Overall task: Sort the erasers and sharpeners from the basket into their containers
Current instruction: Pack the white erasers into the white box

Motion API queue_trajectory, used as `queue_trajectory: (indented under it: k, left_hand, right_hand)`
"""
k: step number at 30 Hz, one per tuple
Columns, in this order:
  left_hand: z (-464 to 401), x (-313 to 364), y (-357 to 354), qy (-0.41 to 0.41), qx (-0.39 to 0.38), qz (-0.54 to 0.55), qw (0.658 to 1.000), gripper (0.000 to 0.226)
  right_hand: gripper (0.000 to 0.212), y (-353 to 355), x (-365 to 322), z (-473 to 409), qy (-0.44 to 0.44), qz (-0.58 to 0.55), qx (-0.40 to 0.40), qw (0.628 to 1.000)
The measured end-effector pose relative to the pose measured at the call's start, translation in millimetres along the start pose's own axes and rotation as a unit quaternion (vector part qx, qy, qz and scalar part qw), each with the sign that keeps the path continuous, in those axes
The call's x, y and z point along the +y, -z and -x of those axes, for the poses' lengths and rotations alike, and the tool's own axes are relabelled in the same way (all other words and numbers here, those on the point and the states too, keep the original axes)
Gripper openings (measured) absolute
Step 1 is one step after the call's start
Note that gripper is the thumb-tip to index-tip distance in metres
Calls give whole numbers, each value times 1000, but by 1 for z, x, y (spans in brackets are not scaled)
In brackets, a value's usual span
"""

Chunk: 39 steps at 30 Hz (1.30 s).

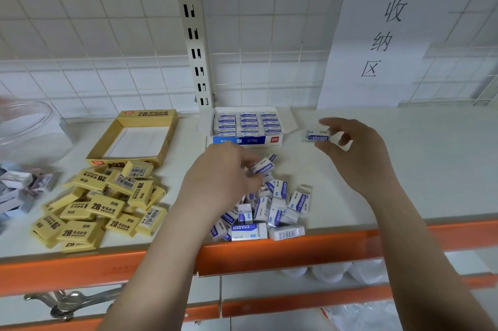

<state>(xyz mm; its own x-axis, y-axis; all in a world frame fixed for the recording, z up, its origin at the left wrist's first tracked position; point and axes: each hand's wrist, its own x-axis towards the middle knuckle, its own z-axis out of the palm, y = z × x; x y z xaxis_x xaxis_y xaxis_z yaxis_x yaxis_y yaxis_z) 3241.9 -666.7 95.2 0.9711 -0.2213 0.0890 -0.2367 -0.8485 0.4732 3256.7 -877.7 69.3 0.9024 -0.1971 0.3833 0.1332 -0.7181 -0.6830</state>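
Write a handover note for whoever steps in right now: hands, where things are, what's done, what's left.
Right hand pinches one white eraser beside the blue-and-white box.
Left hand grips another white eraser over the white pile.
Done: the blue-and-white box already holds rows of white erasers.
Left: the white pile; the whole yellow pile, with the yellow box empty; small items at the far left edge, too blurred to identify.

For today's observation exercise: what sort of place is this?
Probably a stockroom or shop sorting area: an orange-edged metal shelf, a wire grid backing with a handwritten paper sign, and boxed erasers.
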Motion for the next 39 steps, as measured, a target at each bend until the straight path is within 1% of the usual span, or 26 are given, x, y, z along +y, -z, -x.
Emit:
queue_trajectory:
  k: [2, 4, 7, 11, 14, 17, 22, 29, 34, 39]
  left_hand:
    - [0, -5, 4, 6, 33, 34, 999, 23]
    - [0, -11, 8, 16, 58, 66, 996, 25]
    - [0, -21, 13, 24, 78, 98, 992, 22]
    - [1, -33, 18, 28, 105, 111, 988, 22]
    - [2, -41, 21, 38, 120, 108, 986, 19]
    - [3, -45, 24, 43, 130, 109, 985, 19]
    - [2, -54, 26, 62, 137, 101, 983, 23]
    - [-2, -60, 26, 77, 139, 100, 982, 23]
    - [-4, -61, 28, 66, 145, 110, 981, 23]
    - [-6, -62, 28, 65, 149, 118, 980, 21]
  right_hand:
    - [32, -4, -5, -9, 26, 14, -8, 1000]
    - [27, -10, -10, -22, 46, 21, -14, 999]
    - [22, -24, -19, -42, 69, 45, -45, 996]
    - [24, -47, -33, -63, 88, 68, -121, 986]
    - [22, -67, -40, -71, 102, 65, -188, 975]
    - [24, -80, -41, -75, 99, 66, -230, 966]
    - [28, -86, -43, -87, 115, 101, -261, 953]
    - [30, -88, -41, -95, 108, 116, -298, 941]
    - [33, -84, -40, -96, 106, 107, -297, 943]
    - [29, -84, -43, -93, 115, 118, -290, 943]
